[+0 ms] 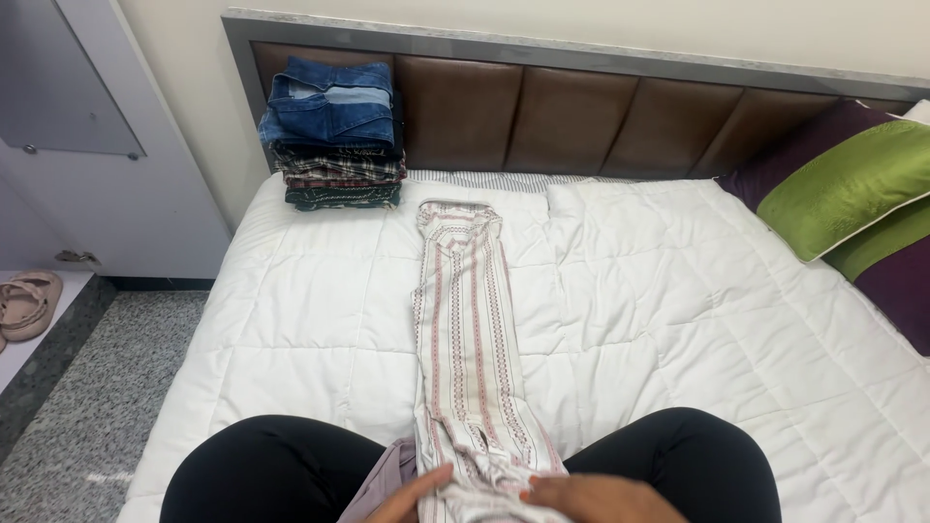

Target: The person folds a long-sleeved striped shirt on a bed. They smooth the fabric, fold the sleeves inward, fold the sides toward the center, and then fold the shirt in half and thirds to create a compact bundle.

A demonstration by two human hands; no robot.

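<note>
Both your hands sit at the bottom centre of the frame, mostly cut off by the lower edge. Your left hand (pixel 412 496) rests on the near end of the striped trousers (pixel 472 339), thumb laid across the fabric. Your right hand (pixel 591 499) lies flat on the same end, just right of the left. The 2 hands are close together but not touching. Whether the fingers actually pinch the cloth, I cannot tell: they are partly out of frame.

The trousers are white with red and dark patterned stripes, folded lengthwise into 1 narrow strip. It runs from your lap up the middle of the frame, waistband end toward the headboard (pixel 572 107). It lies on the white quilted duvet (pixel 697 310).

Your knees in black (pixel 281 465) flank the strip at lower left and lower right. A bit of mauve fabric (pixel 383 479) shows under your left hand.

Around it:
- Stack of folded clothes (pixel 334 136) at upper left, blue jeans on top, plaid items below, against the brown padded headboard. Near the far end of the trousers, not touching.
- Green cushion (pixel 848 184) and purple cushion (pixel 901 281) at the right edge, well apart from the strip.
- A raised fold of duvet sits just right of the waistband end.
- Sandals (pixel 27 302) on the floor ledge at far left, beside a white cabinet (pixel 107 184).

Nothing lies on top of the trousers except your hands.
</note>
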